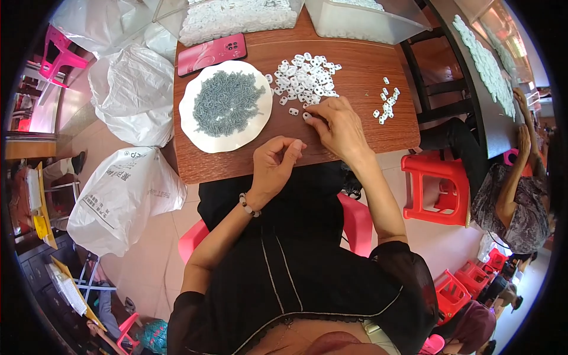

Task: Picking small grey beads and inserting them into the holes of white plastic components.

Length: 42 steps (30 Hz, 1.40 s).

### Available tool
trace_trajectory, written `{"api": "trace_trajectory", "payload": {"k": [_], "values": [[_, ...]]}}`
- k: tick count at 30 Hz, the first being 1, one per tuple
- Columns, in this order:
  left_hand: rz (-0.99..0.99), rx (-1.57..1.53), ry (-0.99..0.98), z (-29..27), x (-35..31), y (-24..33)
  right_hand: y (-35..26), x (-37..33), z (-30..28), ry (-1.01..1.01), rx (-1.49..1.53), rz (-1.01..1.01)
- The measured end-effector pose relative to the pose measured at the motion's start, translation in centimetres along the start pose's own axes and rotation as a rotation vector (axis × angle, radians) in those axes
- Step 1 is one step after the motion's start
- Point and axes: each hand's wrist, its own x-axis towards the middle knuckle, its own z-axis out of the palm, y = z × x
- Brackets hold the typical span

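My right hand [342,131] is over the wooden table, thumb and forefinger pinching a small white plastic piece [306,116] with a dark hole. Close to its left, my left hand [274,167] hovers at the table's near edge with curled fingers and thumb pressed in; whatever it may hold is hidden. A pile of similar white plastic pieces [305,77] lies just beyond my right hand, with one loose white piece [293,111] nearer. On the left, a wavy-rimmed white plate [193,131] bears a heap of tiny grey spring-like parts [228,102].
A pink phone [212,54] lies behind the plate. Two clear bins [361,26] of white pieces stand at the back. A small scatter of white pieces [387,105] lies right. White sacks [127,195] flank the table's left; a red stool [436,189] and another person [513,204] are right.
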Motion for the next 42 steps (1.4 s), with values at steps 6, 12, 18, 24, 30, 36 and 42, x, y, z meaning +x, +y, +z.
{"api": "trace_trajectory", "payload": {"k": [6, 12, 18, 24, 30, 36, 42], "values": [[-0.025, 0.006, -0.035, -0.3, 0.1, -0.2, 1.2, 1.8, -0.8, 0.071, -0.043, 0.000], [-0.016, -0.013, -0.038, -0.6, 0.1, -0.4, 1.6, 0.9, -2.7, 0.042, -0.033, 0.058], [-0.014, -0.049, -0.032, -0.4, 0.0, -0.2, -0.4, -2.0, -2.8, -0.069, -0.011, 0.186], [-0.024, -0.046, -0.029, -0.2, 0.1, 0.1, -0.4, -2.9, -1.6, -0.081, -0.102, 0.166], [-0.037, 0.000, -0.029, 0.0, 0.1, -0.3, -0.3, -3.0, -1.0, -0.014, -0.123, 0.080], [-0.040, 0.027, -0.019, 0.0, 0.0, 0.3, -0.2, -3.1, -0.9, -0.038, -0.146, 0.105], [0.096, 0.242, 0.067, -0.9, 0.2, 3.0, -0.3, -3.4, -0.8, 0.008, -0.101, 0.085]]}}
